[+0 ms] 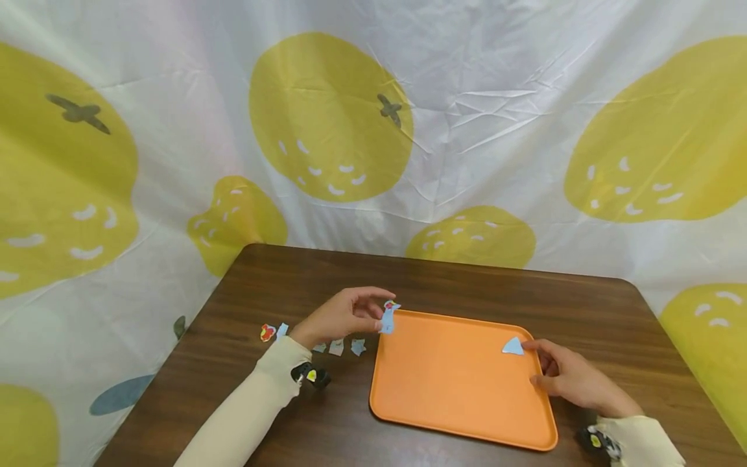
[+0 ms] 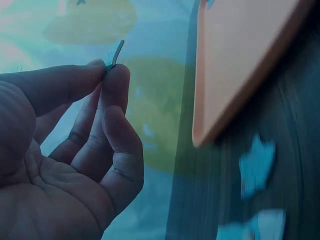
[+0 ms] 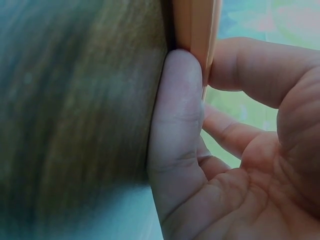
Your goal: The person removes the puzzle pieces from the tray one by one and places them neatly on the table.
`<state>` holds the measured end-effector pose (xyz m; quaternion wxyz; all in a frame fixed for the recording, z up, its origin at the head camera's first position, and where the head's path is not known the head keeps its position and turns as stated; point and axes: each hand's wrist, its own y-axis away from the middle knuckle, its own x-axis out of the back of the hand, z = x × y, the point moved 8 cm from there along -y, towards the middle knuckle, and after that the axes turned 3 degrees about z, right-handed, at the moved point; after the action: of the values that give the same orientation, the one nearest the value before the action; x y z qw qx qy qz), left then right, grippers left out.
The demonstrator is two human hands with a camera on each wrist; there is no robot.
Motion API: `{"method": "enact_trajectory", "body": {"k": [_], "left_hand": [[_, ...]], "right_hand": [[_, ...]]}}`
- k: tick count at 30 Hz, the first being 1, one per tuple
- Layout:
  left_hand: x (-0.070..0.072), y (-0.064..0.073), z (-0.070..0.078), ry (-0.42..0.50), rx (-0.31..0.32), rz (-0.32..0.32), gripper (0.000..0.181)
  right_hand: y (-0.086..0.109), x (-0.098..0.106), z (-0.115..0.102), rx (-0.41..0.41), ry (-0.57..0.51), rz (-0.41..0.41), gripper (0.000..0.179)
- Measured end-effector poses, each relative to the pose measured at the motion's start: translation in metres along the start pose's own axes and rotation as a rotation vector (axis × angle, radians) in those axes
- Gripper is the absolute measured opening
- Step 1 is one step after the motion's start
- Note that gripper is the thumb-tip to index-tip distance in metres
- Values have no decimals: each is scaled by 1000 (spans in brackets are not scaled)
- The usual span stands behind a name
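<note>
Between left thumb and fingertips, my left hand (image 1: 344,314) pinches a light-blue cutout piece (image 1: 388,320) with a red and yellow top. It is above the left far corner of an orange tray (image 1: 449,376). In the left wrist view this piece shows edge-on at the fingertips. My right hand (image 1: 569,376) holds the tray's right rim, with the thumb over the edge; in the right wrist view a finger (image 3: 175,115) lies against the outer wall. A pale-blue cutout piece (image 1: 513,347) lies on the tray beside the right index fingertip.
Several cutout pieces lie left of the tray, including a jagged pale-blue one (image 1: 358,347) and a red one (image 1: 267,333). The brown wooden table (image 1: 467,279) meets a white curtain (image 1: 467,130) printed with yellow fruit at its back edge.
</note>
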<state>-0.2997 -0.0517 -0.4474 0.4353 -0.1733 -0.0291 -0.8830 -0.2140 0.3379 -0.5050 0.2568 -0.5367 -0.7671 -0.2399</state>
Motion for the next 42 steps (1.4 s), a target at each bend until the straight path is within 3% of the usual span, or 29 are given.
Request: {"method": "enact_trajectory", "body": {"k": [6,13,25,30,36,42], "left_hand": [[37,24,-11,-44,21,89,55],[81,54,-39,-24,103,190,55],[147,104,-79,-68,135,330,60],[170,125,-93,-89,133,388,59],[192,148,-95,-190,124,456,55],[199,162,-101,-331,196,436,51]], "right_hand": [[0,-1,0,-7,-7,-2,66],[0,-1,2,-12,-14,6,65],[0,-1,2,-7,-15,4,65],[-1,-1,3,-15,-18,-2,66],[0,-1,3,-9,-10,-2,66],[0,-1,2,-16,-20,-5,67]]}}
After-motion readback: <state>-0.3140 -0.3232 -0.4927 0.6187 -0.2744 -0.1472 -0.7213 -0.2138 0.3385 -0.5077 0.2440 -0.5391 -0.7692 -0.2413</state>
